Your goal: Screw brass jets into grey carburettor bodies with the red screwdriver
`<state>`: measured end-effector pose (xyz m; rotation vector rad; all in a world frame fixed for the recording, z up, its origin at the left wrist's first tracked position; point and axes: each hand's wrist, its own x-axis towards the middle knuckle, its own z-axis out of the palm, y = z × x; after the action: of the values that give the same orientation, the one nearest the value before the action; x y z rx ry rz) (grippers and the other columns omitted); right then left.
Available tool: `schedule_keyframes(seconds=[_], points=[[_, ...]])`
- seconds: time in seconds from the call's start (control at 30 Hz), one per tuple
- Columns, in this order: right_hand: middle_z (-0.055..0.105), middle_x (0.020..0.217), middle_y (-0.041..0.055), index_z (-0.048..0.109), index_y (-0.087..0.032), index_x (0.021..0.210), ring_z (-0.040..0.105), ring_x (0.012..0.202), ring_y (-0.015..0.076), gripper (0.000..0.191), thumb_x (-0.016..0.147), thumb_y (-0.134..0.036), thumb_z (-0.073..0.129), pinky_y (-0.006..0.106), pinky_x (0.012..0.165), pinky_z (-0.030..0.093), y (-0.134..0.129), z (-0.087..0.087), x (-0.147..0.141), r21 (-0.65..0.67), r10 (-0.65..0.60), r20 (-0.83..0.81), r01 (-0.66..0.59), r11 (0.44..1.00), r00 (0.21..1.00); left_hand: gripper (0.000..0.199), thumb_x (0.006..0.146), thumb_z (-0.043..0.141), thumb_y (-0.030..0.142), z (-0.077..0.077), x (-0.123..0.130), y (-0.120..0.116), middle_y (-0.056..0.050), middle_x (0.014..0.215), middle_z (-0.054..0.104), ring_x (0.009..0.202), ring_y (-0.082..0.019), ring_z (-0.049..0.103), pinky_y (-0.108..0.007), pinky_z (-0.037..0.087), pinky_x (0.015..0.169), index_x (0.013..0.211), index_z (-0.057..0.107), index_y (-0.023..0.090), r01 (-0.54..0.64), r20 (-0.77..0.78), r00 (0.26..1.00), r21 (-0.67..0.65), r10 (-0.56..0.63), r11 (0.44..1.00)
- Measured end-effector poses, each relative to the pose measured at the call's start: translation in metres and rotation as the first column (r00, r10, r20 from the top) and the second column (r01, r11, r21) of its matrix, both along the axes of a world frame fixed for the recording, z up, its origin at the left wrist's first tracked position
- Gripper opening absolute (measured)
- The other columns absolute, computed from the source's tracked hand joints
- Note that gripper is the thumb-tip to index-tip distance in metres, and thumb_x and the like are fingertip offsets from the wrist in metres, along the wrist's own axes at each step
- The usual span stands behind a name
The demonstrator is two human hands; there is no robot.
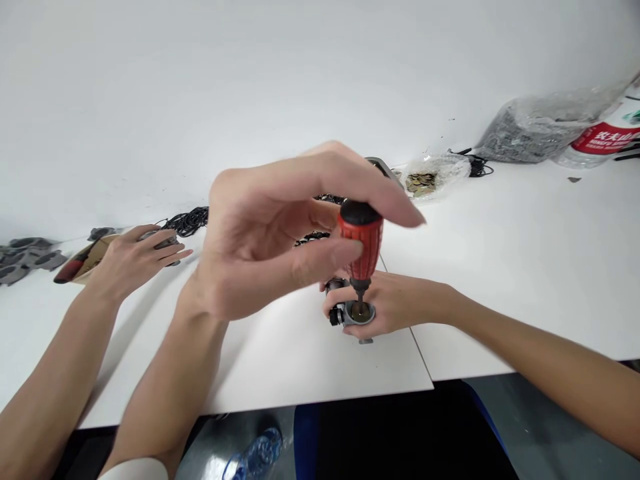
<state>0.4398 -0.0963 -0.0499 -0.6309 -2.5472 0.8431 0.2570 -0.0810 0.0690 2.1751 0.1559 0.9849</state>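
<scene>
My left hand [270, 233] is around a red screwdriver [367, 247] with a black cap, its thumb against the handle and a finger stretched over the top. The screwdriver is upright, and its tip meets a brass-coloured disc [361, 312] inside a round grey part [371, 320]. My right hand [385, 303] holds this part low over the white table, fingers wrapped round it. A black knob [334, 316] sticks out at the part's left side. The fingers of my left hand hide some of the things behind them.
At the left, another person's hand [135, 257] holds a grey piece beside an open box [95, 257]. Black cords [187, 221], grey parts [30, 259], a bag of brass pieces [423, 181], a bag of grey pieces [525, 133] and a bottle [607, 140] line the back.
</scene>
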Motion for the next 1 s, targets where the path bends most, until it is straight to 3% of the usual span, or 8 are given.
schedule_keyframes(seconds=[0.1, 0.17, 0.33, 0.47, 0.53, 0.67, 0.87, 1.0], points=[[0.054, 0.113, 0.0060, 0.063, -0.024, 0.109, 0.053, 0.103, 0.0227, 0.028, 0.081, -0.022, 0.066, 0.039, 0.099, 0.042, -0.001, 0.002, 0.001, -0.036, 0.002, 0.010, -0.001, 0.999, 1.000, 0.028, 0.075, 0.077, 0.022, -0.001, 0.002, 0.005, -0.001, 0.085, 0.071, 0.073, -0.014, 0.066, -0.027, 0.061, 0.055, 0.102, 0.076, 0.017, 0.047, 0.047, 0.998, 0.095, -0.051, 0.994], [0.053, 0.116, 0.0064, 0.062, -0.024, 0.110, 0.053, 0.105, 0.0227, 0.029, 0.082, -0.021, 0.066, 0.040, 0.100, 0.041, -0.001, 0.001, 0.000, -0.026, 0.004, 0.001, -0.004, 1.000, 1.000, 0.032, 0.074, 0.078, 0.018, -0.001, 0.002, 0.007, -0.001, 0.089, 0.072, 0.078, -0.016, 0.067, -0.025, 0.060, 0.053, 0.107, 0.075, 0.019, 0.056, 0.075, 0.995, 0.109, -0.065, 0.992], [0.051, 0.120, 0.0078, 0.063, -0.024, 0.110, 0.051, 0.108, 0.0227, 0.028, 0.082, -0.021, 0.066, 0.039, 0.100, 0.041, 0.000, -0.003, 0.000, 0.012, 0.013, -0.005, -0.013, 1.000, 1.000, 0.035, 0.088, 0.054, 0.003, 0.001, -0.002, 0.003, -0.006, 0.102, 0.070, 0.077, -0.018, 0.070, -0.021, 0.053, 0.041, 0.115, 0.071, 0.017, 0.076, -0.002, 0.997, -0.067, -0.076, 0.995], [0.053, 0.116, 0.0064, 0.063, -0.023, 0.108, 0.052, 0.104, 0.0215, 0.027, 0.081, -0.020, 0.065, 0.037, 0.099, 0.041, 0.000, -0.003, 0.001, 0.001, 0.017, -0.032, -0.017, 1.000, 0.999, 0.016, 0.081, 0.071, 0.019, 0.000, -0.002, 0.004, -0.004, 0.088, 0.070, 0.071, -0.015, 0.064, -0.031, 0.059, 0.054, 0.095, 0.075, 0.013, 0.064, 0.003, 0.998, -0.040, -0.064, 0.997], [0.053, 0.117, 0.0061, 0.063, -0.023, 0.108, 0.052, 0.105, 0.0213, 0.027, 0.081, -0.019, 0.065, 0.037, 0.101, 0.040, 0.000, -0.002, 0.001, -0.007, 0.017, -0.033, -0.017, 1.000, 0.999, 0.019, 0.076, 0.077, 0.020, -0.002, 0.001, 0.007, -0.003, 0.079, 0.069, 0.068, -0.012, 0.060, -0.027, 0.057, 0.051, 0.093, 0.076, 0.012, 0.078, 0.082, 0.993, 0.017, -0.079, 0.997], [0.049, 0.122, 0.0074, 0.062, -0.023, 0.109, 0.051, 0.108, 0.0221, 0.029, 0.081, -0.018, 0.066, 0.038, 0.102, 0.039, 0.000, -0.004, -0.001, 0.016, 0.013, -0.016, -0.013, 1.000, 1.000, 0.028, 0.081, 0.066, 0.006, -0.004, 0.005, 0.011, -0.007, 0.091, 0.071, 0.062, -0.012, 0.065, -0.017, 0.044, 0.032, 0.108, 0.074, 0.012, 0.081, 0.141, 0.986, 0.030, -0.085, 0.996], [0.051, 0.111, 0.0060, 0.061, -0.023, 0.109, 0.051, 0.102, 0.0210, 0.028, 0.081, -0.020, 0.067, 0.037, 0.099, 0.040, 0.001, -0.007, -0.001, 0.028, 0.019, -0.008, -0.019, 0.999, 1.000, 0.027, 0.085, 0.059, 0.005, 0.004, -0.003, 0.008, -0.009, 0.094, 0.068, 0.070, -0.019, 0.070, -0.023, 0.053, 0.038, 0.107, 0.074, 0.012, 0.081, 0.019, 0.997, -0.021, -0.081, 0.996], [0.051, 0.108, 0.0052, 0.062, -0.024, 0.109, 0.051, 0.098, 0.0202, 0.028, 0.081, -0.021, 0.065, 0.036, 0.096, 0.042, 0.000, -0.004, -0.001, 0.022, 0.002, 0.007, -0.002, 1.000, 1.000, 0.025, 0.084, 0.066, 0.026, -0.003, -0.014, 0.002, -0.005, 0.093, 0.070, 0.077, -0.021, 0.070, -0.026, 0.055, 0.044, 0.107, 0.074, 0.021, -0.081, 0.019, 0.996, -0.091, 0.083, 0.993]])
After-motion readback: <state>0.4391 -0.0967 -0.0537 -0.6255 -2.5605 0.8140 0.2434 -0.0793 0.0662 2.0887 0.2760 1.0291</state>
